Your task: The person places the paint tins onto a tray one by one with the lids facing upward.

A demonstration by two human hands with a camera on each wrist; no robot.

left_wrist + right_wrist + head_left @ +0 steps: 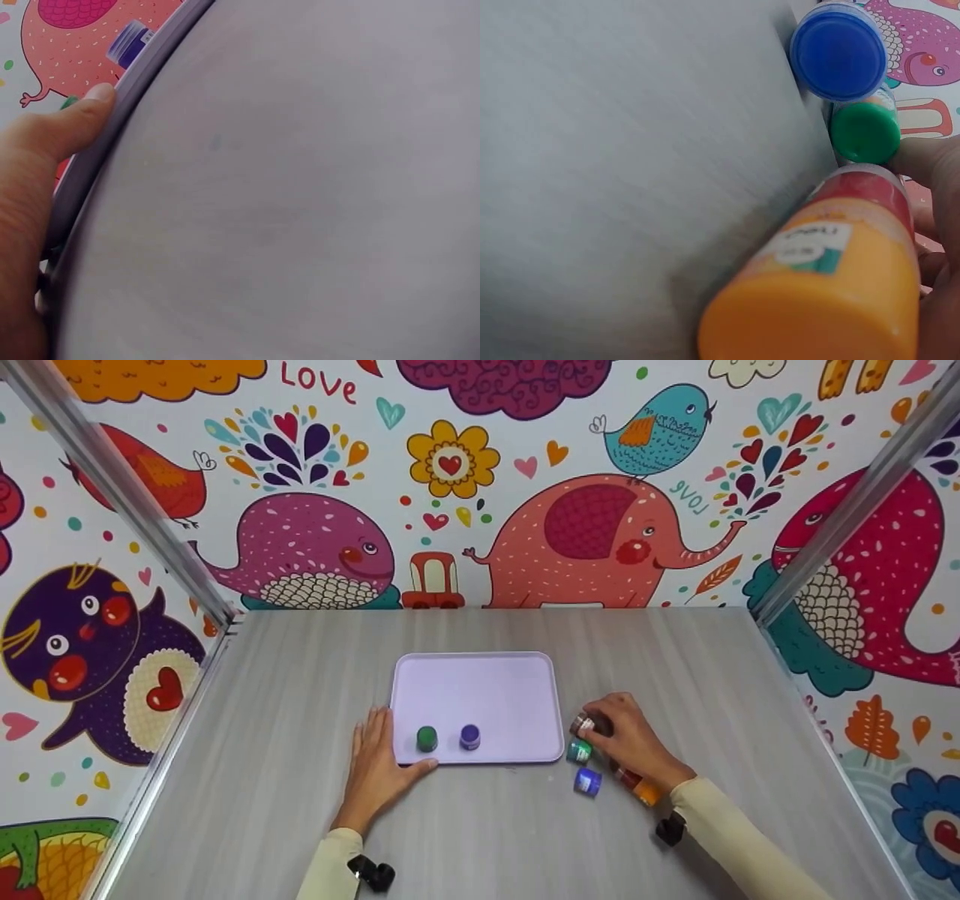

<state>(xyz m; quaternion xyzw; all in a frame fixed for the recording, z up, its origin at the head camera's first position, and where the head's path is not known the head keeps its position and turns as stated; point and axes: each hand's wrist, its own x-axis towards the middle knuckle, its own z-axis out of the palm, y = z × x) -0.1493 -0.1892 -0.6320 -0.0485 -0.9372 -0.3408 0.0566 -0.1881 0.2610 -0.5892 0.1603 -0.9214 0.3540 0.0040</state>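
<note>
A pale lilac tray [480, 690] lies on the table. On its front left part stand a green paint jar [427, 739] and a purple paint jar [469, 736], upright and apart. My left hand [379, 776] rests at the front left corner, fingers straight along the side and thumb at the front rim. Right of the tray, my right hand [630, 739] pinches a dark brown paint jar [583, 725] between thumb and fingers. Nearest to that hand is another green jar [578, 751], with a blue jar [588, 782] in front. An orange jar [817, 292] and a red jar [862, 191] lie end to end under the wrist.
The wood-grain table [300, 682] meets a cartoon-printed wall [442, 510] at the back. Metal rails [180, 712] run along its sides. Black wrist cameras [371, 874] sit on both sleeves.
</note>
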